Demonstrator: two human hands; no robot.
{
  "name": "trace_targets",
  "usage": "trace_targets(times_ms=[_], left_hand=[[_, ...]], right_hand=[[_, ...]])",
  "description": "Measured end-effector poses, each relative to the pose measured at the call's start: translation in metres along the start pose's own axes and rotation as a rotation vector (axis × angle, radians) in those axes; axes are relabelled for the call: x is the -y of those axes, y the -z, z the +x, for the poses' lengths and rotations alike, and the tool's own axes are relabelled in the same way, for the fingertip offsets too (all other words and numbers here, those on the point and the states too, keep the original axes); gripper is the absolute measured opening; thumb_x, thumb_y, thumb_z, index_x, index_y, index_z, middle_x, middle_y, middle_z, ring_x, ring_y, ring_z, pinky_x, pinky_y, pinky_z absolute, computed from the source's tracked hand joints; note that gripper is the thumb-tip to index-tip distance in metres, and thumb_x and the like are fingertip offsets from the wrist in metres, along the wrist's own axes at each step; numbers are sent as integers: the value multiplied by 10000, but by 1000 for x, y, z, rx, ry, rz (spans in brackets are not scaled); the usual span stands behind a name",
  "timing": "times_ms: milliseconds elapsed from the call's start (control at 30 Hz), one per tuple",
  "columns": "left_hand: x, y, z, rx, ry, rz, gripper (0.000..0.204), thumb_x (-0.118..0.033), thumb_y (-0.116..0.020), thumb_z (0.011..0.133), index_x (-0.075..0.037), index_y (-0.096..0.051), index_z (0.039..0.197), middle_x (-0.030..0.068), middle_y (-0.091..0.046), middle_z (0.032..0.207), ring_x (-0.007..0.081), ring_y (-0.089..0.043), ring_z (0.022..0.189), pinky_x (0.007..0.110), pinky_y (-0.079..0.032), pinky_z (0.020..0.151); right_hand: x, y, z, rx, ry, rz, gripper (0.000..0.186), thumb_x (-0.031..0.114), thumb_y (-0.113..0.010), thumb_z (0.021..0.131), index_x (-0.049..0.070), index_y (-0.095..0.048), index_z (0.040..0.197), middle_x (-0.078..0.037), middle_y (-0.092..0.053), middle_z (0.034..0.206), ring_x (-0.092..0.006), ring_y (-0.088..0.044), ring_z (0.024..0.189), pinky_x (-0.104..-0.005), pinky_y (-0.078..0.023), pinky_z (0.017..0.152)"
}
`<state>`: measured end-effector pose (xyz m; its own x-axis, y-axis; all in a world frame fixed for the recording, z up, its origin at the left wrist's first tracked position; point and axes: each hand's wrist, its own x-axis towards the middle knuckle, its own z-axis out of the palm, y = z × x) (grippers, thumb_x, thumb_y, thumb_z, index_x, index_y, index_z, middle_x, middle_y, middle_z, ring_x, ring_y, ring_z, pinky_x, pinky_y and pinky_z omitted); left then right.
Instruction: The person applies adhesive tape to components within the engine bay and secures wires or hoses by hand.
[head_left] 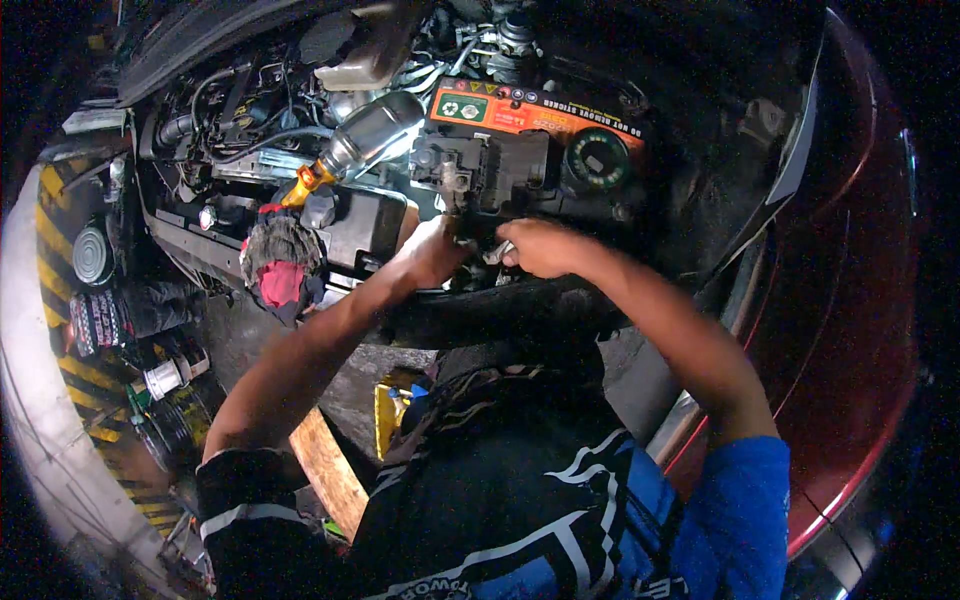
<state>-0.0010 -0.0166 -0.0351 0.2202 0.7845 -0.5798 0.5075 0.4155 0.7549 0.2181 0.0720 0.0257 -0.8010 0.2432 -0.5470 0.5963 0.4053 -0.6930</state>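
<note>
My right hand [540, 250] is closed on a small silver metal piece [496, 250], perhaps a tool, just below the car battery [600, 115] with its orange label. My left hand [435, 255] is beside it, below the black terminal housing [430, 165]; its fingertips are partly hidden among dark parts, and I cannot make out what they grip. A yellow work light [372, 135] with a clear lens lies lit to the left of the housing. A bundle of dark and red rags [280, 260] rests on the black engine-bay part [355, 230] left of my hands.
A red car panel [840, 350] curves along the right. Below at left are a wooden board [320, 465], a yellow item [385, 420], assorted containers [95, 255] and a yellow-black striped floor edge [75, 380]. The dark front edge [520, 310] of the engine bay runs under my forearms.
</note>
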Motion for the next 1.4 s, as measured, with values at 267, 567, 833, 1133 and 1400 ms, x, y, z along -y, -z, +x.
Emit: trace_targets(times_ms=[267,567,833,1133,1400], left_hand=[[81,-16,15,79,-128,-289,384,-113,-702,714,18,-641,1070,214,-699,884,379,-688,836,453,-517,690],[72,-15,41,323,-109,-295,267,-150,-582,921,-33,-593,1161,98,-678,1043,198,-633,890,386,-499,752],[-12,8,2,325,-271,90,276,-210,-539,961,-15,-662,1113,99,-705,1018,187,-648,836,349,-515,757],[-88,2,-37,29,17,-249,243,-217,-611,917,-34,-709,1044,19,-694,811,112,-621,650,300,-505,611],[-94,0,-43,-135,291,-492,221,-265,-652,918,-53,-715,930,32,-677,771,109,-586,621,285,-444,527]], right_hand=[[10,-7,11,-13,15,1,349,188,-535,968,-63,-525,1210,-273,-574,1242,-419,-544,1184,-462,-433,989],[-7,-9,8,-113,48,30,337,200,-567,936,-90,-553,1108,-303,-623,1127,-443,-607,1070,-496,-474,922],[-2,-2,2,-19,-112,33,377,194,-517,981,-94,-489,1224,-308,-569,1245,-438,-542,1196,-477,-442,970],[-1,-3,1,-60,-62,10,381,38,-479,886,-142,-472,1222,-346,-556,1240,-451,-549,1180,-472,-449,977],[-7,-7,3,-96,39,15,412,118,-521,919,-125,-471,1248,-325,-559,1251,-438,-556,1173,-464,-454,981]])
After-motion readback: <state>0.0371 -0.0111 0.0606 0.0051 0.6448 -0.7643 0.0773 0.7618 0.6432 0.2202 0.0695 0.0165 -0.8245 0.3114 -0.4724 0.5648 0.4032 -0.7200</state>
